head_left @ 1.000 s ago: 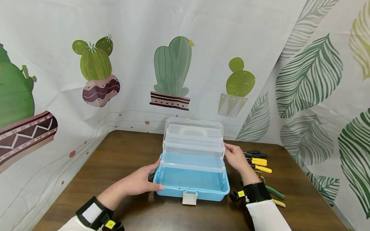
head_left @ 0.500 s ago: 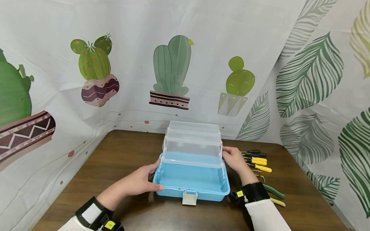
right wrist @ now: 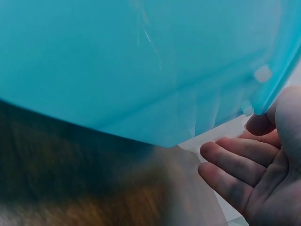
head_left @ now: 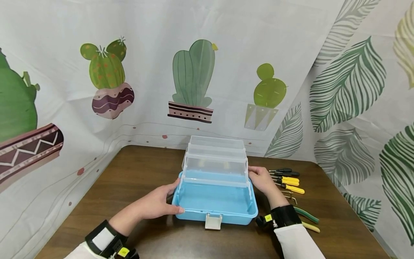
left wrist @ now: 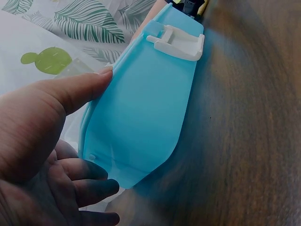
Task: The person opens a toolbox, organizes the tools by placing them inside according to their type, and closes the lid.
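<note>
Nearest me, the white plastic latch (head_left: 213, 221) hangs unfastened on the front of the light-blue plastic box (head_left: 191, 216), which sits mid-bench (head_left: 148, 158). The left grip (head_left: 158, 203), a bare hand, is spread wide along the box's left side, thumb resting at the front rim, fingers not wrapped round anything. To the right lie two curved handles, green (head_left: 306, 214) and pale yellow (head_left: 311, 227), heads hidden by the forearm; beyond them, thin bent metal rods (head_left: 291, 198), then yellow-handled (head_left: 292, 189) and black-handled screwdrivers (head_left: 288, 174). The right grip (head_left: 262, 178) touches the box's rear right corner, fingers loosely bent; whether it pinches anything I cannot tell. Farthest, the translucent plastic trays (head_left: 215, 167) stand stepped back.

Finding: opening appears done or nearly so. No tools show inside; if they are to be stowed, all of that remains.
</note>
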